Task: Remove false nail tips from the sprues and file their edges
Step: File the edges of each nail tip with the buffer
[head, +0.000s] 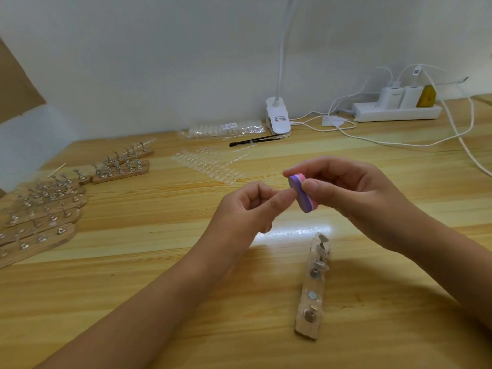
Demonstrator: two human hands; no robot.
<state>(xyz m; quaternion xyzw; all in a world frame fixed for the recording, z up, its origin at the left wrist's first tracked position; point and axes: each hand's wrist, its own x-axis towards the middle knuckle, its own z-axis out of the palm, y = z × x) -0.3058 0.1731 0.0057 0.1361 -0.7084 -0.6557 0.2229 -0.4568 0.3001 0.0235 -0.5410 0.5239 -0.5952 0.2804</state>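
Pinch grip, right hand [354, 187]: thumb and fingers curled round a pink-and-purple file block [302, 194], centre frame. Left hand [250, 209]: fingers curled, thumb and forefinger pressed together against the block; contents too small to tell. Lower right of centre: wooden strip [311, 296], clear nail tips [323, 238] on its pegs. Beyond the hands: clear sprues [210, 166] of tips on the table [133, 262]. Left edge: wooden stands [40, 217]. Back: clip lamp [278, 121], power strip [396, 111].

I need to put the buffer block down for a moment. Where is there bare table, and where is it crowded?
Bare wood: the wide patch between the stacked stands and the left hand; also behind the right hand, short of the power strip. Crowded: the stands at left, the sprues, the bag and lamp clamp at the back.
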